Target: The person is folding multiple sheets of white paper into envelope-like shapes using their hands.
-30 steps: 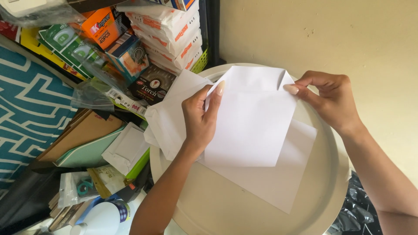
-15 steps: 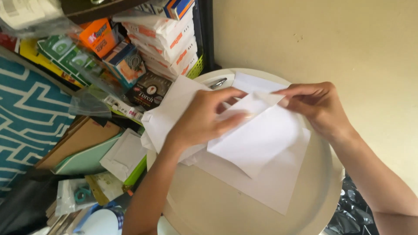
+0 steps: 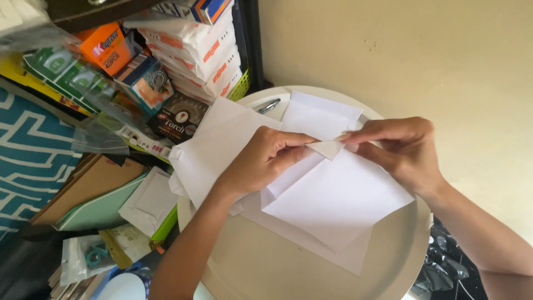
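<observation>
On a round cream table (image 3: 266, 272) lies a white sheet of paper (image 3: 338, 200), partly folded over other white sheets. My left hand (image 3: 261, 161) pinches the paper's upper folded corner with thumb and fingers. My right hand (image 3: 400, 147) pinches the same small folded flap from the right side. The two hands meet near the flap at the sheet's top. Another white sheet (image 3: 319, 114) lies behind them, and a further one (image 3: 214, 147) spreads out to the left under my left wrist.
A pen (image 3: 268, 105) lies at the table's far edge. To the left stand stacked paper reams (image 3: 194, 47), coloured stationery boxes (image 3: 105, 47), folders (image 3: 94, 191) and plastic bags. A plain cream wall (image 3: 416, 55) runs along the right.
The sheet, held upright a second ago, has been laid down and folded. Both hands have moved together at its top corner, pinching a small flap.
</observation>
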